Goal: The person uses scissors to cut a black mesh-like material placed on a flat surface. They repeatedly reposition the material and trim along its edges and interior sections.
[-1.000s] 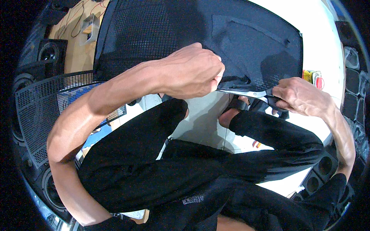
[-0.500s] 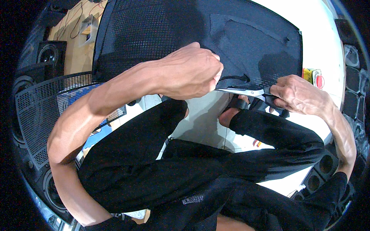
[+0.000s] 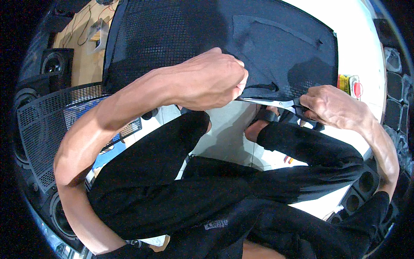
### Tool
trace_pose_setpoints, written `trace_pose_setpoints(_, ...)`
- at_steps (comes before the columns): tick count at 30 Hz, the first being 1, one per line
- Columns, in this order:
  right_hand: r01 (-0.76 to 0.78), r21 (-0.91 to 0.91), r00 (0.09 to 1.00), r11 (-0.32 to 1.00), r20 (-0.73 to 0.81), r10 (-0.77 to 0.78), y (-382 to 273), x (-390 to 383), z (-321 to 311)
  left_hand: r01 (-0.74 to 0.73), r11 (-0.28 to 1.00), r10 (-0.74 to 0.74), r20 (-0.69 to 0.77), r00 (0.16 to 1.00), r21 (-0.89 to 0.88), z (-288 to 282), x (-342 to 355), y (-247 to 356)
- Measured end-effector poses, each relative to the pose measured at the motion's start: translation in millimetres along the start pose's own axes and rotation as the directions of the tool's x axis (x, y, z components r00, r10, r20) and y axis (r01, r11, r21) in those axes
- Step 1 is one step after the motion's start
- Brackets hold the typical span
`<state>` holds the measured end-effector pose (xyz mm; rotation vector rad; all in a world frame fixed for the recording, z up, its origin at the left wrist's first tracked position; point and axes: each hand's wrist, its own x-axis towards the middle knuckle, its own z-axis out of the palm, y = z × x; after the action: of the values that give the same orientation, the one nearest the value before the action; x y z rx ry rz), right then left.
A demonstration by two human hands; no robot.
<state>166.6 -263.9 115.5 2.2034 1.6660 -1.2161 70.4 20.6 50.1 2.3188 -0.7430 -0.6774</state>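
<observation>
A wide dark panel with black cloth (image 3: 276, 54) over a mesh grille (image 3: 159, 39) stretches in front of me. My left hand (image 3: 215, 82) is closed in a fist at the cloth's near edge, gripping the black fabric; its fingertips are hidden underneath. In my right hand (image 3: 330, 105) is a pair of scissors (image 3: 282, 104), its dark handles inside my curled fingers. The silvery blades lie along the near edge of the cloth, and their tips reach close to my left fist. A short slit or fold shows in the cloth just beyond the blades.
A perforated black grille (image 3: 47, 125) leans at the left beside several speakers (image 3: 54, 62). A yellow and red can (image 3: 349, 85) stands right of the panel. My black-trousered legs (image 3: 302, 155) are crossed below my hands. Speaker boxes (image 3: 366, 183) line the right side.
The scissors have shifted slightly left, their tips nearer to my left fist. Both hands and the cloth stay almost in place.
</observation>
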Motion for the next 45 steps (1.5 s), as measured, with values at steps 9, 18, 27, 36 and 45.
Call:
trace_pose_setpoints(9,-0.009,0.025,1.000,1.000,0.003,0.009,3,-2,2,0.013,1.000,-0.014,0.031,0.999,0.026,-1,3,0)
trace_pose_setpoints(18,0.099,0.099,0.995,0.990,-0.012,-0.099,5,-1,-4,0.000,0.999,-0.001,0.020,1.000,0.047,-7,2,6)
trace_pose_setpoints(27,0.123,0.003,0.991,0.992,0.050,-0.123,5,14,-6,-0.007,0.999,0.007,0.006,1.000,0.041,-7,-4,4)
trace_pose_setpoints(36,0.124,0.023,0.992,0.992,-0.010,-0.124,3,1,-2,-0.049,0.993,0.046,0.032,0.998,0.108,-11,5,11)
trace_pose_setpoints(45,0.120,0.015,0.992,0.993,-0.046,-0.119,1,8,-4,0.002,1.000,-0.001,0.040,0.999,-0.027,-11,0,2)
